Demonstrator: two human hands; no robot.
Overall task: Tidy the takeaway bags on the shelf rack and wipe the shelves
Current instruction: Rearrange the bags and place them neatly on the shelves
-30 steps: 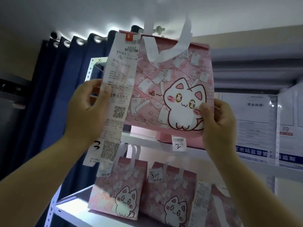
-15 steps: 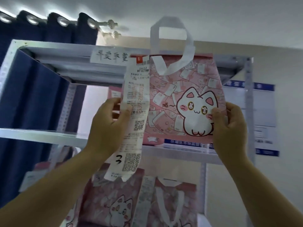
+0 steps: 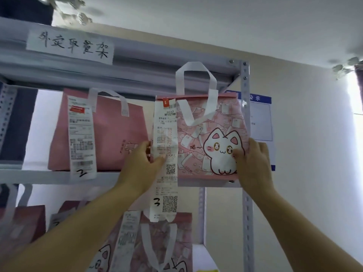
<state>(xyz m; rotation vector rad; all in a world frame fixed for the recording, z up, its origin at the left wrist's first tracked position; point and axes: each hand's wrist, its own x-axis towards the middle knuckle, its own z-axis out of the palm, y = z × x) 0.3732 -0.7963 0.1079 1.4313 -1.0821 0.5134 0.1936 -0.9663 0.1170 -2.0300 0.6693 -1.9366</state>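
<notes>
At the far left of the white shelf rack (image 3: 39,176), a handwritten paper label (image 3: 70,46) is stuck to the top beam. Below it a plain pink bag (image 3: 117,134) stands on the upper shelf, with a short receipt (image 3: 81,138) marked "2" hanging down its front. Just right of that bag the left hand (image 3: 141,169) reaches up and pinches the left edge of the cat bag (image 3: 206,134), its thumb laid across a long receipt (image 3: 166,154) marked "3" and its fingers tucked behind. This receipt is fixed at the bag's top left corner and trails well below the hand. The cat bag is pink with a white cartoon cat and white loop handles, and it is held upright between the two hands. Its base is level with the shelf's front edge; whether it rests there cannot be told. The right hand (image 3: 253,163) grips the bag's right edge, thumb pressed on the cat's face, fingers curled round behind. The rack's perforated post (image 3: 245,79) rises beside it, with a wall notice (image 3: 261,118) beyond. More cat bags (image 3: 169,242) stand on the shelf below.
</notes>
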